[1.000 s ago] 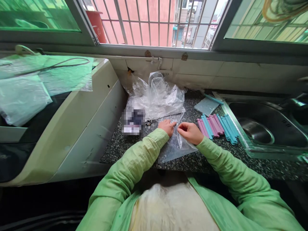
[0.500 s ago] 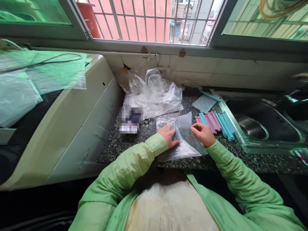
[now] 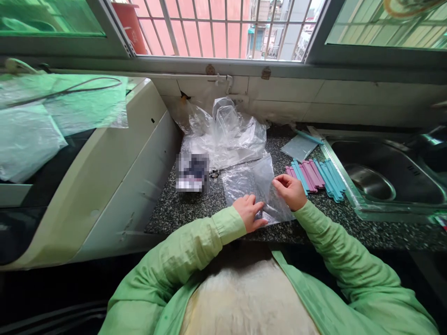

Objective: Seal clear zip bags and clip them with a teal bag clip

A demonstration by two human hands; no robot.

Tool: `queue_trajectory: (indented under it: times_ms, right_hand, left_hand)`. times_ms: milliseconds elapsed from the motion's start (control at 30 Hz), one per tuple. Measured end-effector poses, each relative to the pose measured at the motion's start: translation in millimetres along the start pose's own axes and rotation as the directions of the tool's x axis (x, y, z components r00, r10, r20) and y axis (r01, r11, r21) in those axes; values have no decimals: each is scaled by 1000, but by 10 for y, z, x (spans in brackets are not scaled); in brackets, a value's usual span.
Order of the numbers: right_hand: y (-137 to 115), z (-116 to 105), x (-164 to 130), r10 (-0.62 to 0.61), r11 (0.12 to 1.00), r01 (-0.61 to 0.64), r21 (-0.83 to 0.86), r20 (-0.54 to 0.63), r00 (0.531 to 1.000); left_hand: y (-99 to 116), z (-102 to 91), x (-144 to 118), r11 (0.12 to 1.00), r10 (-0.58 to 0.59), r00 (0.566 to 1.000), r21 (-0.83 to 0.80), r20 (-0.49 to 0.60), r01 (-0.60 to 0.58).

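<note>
A clear plastic bag (image 3: 240,184) lies on the speckled stone counter in front of me. My left hand (image 3: 248,213) rests on its lower part, fingers spread and palm down. At the bag's right edge, my right hand (image 3: 290,190) pinches the plastic between thumb and forefinger, lifting that side a little. Just right of that hand is a row of pink and blue plastic sealing clips (image 3: 316,177). A smaller clear bag (image 3: 299,147) with a blue clip along its edge lies behind them.
Crumpled clear plastic (image 3: 233,135) is heaped against the tiled wall. A blurred-out packet (image 3: 193,173) sits to the left. A steel sink (image 3: 412,172) with a metal bowl (image 3: 372,181) is at the right; a large white appliance (image 3: 129,172) stands at the left.
My left hand has slid down the bag, nearer to me. The bag has shifted slightly left, and my right hand still pinches its right edge.
</note>
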State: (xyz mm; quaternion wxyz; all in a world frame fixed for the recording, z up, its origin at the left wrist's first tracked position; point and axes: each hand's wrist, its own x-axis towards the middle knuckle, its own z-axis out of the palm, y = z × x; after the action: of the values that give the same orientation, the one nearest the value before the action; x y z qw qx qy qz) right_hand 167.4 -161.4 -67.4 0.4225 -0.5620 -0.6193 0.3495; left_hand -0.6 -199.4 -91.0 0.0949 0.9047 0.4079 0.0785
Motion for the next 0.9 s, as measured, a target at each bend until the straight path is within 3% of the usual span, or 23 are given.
queue_trajectory:
  times_ms: [133,233,433,567,667,767,833,900]
  right_hand:
    - [-26,93,-29,-20,1000,19,25,29,999]
    - [-56,125,-24,-26,999,24,28,58,998]
    - [-73,-157,104,-15,998,18,-55,65,998]
    - [-169,-286,173,-38,993,48,-108,90,995]
    - [-246,-179,179,-83,984,106,-146,159,984]
    - [-257,32,149,-133,966,177,-186,225,965]
    - [-231,163,115,-150,948,216,-234,271,951]
    - [-200,258,79,-146,926,241,-290,312,939]
  left_hand:
    - [54,38,-5,1000,5,1000,30,11,-6]
    - [-29,46,35,1000,26,1000,-16,6,-26]
    - [-423,-16,12,992,108,991,-54,-73,-112]
    - [-495,5,-2,996,82,994,-32,-72,-85]
    - [-470,68,33,993,103,991,-49,-80,-107]
    - [-524,126,94,971,130,982,-182,-139,-154]
    - [-614,147,142,934,48,978,-338,-204,-116]
    - [-713,149,195,864,-170,954,-502,-246,24]
